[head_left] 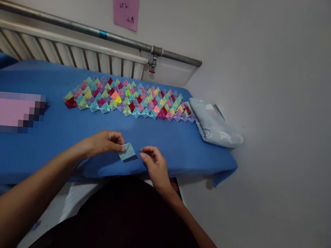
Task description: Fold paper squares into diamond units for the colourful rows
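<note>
A small light blue folded paper hangs just above the blue cloth, pinched at its left corner between the thumb and fingers of my left hand. Crease lines cross its face. To its right, my right hand is apart from the paper. Its fingers are curved, with a small gap between thumb and forefinger and nothing visible between them. Beyond both hands, many folded paper pieces with pointed tops stand in close rows, in pink, red, green, yellow, purple and blue.
The blue cloth covers a bed-like surface. A folded pale blue blanket lies at its right end. A pixelated pink patch is at left. Behind are a radiator, a metal pipe and a pink note.
</note>
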The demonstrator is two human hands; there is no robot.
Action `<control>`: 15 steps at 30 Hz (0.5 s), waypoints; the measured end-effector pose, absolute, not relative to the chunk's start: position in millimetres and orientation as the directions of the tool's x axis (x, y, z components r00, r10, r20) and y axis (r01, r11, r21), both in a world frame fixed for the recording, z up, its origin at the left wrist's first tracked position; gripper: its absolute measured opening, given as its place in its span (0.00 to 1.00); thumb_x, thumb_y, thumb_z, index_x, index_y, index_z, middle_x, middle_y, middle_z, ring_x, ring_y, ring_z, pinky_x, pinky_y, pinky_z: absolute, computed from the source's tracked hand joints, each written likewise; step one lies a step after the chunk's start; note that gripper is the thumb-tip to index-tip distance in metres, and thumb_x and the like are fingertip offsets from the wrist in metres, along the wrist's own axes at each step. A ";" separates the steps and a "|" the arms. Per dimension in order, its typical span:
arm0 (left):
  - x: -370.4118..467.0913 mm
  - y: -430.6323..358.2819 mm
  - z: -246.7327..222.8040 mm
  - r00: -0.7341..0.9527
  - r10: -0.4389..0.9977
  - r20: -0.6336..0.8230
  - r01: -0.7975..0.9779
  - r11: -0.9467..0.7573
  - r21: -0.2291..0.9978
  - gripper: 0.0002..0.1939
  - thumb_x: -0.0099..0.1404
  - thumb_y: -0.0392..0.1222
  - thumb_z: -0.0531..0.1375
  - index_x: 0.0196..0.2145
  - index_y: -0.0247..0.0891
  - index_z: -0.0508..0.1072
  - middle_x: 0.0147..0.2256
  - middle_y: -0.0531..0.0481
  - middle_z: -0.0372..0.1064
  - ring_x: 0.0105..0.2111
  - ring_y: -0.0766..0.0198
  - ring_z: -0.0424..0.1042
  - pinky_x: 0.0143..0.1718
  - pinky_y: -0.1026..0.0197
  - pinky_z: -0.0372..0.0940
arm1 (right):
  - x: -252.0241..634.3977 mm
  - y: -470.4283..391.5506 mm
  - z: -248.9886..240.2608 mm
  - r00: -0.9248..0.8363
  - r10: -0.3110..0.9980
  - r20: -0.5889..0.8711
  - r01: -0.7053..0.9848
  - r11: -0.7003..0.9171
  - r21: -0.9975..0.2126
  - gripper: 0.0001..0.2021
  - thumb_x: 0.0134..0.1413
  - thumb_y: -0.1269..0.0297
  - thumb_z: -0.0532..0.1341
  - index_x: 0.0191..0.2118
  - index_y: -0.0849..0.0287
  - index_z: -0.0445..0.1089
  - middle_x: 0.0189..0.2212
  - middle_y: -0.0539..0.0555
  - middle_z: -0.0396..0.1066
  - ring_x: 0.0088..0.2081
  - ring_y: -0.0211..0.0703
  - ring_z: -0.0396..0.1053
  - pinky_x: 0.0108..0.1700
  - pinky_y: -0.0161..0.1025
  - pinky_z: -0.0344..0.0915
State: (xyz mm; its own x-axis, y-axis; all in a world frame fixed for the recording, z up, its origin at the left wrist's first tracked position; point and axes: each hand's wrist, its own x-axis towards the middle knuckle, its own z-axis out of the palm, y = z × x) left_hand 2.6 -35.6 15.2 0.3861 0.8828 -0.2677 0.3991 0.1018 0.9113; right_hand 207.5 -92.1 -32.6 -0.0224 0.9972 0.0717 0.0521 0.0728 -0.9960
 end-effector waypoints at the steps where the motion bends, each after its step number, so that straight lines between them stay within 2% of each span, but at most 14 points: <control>1: 3.3 -43.2 14.0 0.335 0.909 -0.249 0.294 0.150 0.944 0.14 0.45 0.49 0.68 0.24 0.38 0.72 0.23 0.55 0.69 0.25 0.65 0.66 0.30 0.63 0.60 | 205.1 -93.4 -30.9 -0.048 0.998 0.032 -0.008 0.031 -0.999 0.12 0.48 0.57 0.65 0.39 0.55 0.69 0.34 0.50 0.72 0.36 0.40 0.69 0.41 0.39 0.66; 5: 12.9 -68.7 3.0 0.181 0.960 -0.211 0.060 0.204 0.977 0.13 0.45 0.47 0.70 0.23 0.38 0.72 0.22 0.56 0.69 0.25 0.67 0.66 0.31 0.63 0.61 | 194.1 -96.1 -24.6 -0.090 0.995 -0.044 -0.135 -0.056 -0.989 0.16 0.41 0.60 0.69 0.38 0.54 0.68 0.30 0.47 0.69 0.32 0.37 0.68 0.39 0.37 0.66; 9: 18.2 -78.4 -8.2 0.117 0.971 -0.209 -0.068 0.218 0.974 0.14 0.44 0.46 0.71 0.23 0.37 0.73 0.23 0.56 0.70 0.26 0.68 0.67 0.32 0.63 0.62 | 189.8 -96.6 -21.5 -0.073 0.991 -0.111 -0.223 -0.125 -0.967 0.21 0.38 0.62 0.70 0.41 0.54 0.67 0.33 0.48 0.71 0.34 0.39 0.69 0.38 0.37 0.67; 15: 23.4 -86.1 -15.3 0.095 0.975 -0.200 -0.127 0.211 0.969 0.14 0.45 0.45 0.71 0.24 0.38 0.72 0.24 0.55 0.71 0.26 0.67 0.68 0.31 0.63 0.63 | 187.6 -102.2 -20.0 -0.140 0.989 -0.052 -0.107 -0.068 -0.992 0.09 0.44 0.60 0.67 0.32 0.55 0.71 0.26 0.45 0.69 0.30 0.37 0.65 0.37 0.36 0.63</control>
State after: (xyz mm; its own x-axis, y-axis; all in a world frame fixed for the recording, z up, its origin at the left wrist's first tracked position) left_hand 23.4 -86.1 -15.3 0.0947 0.9752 -0.2000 -0.1265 0.2111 0.9692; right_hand 187.6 -102.2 -20.0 -0.1399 0.9888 -0.0522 -0.1073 -0.0676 -0.9919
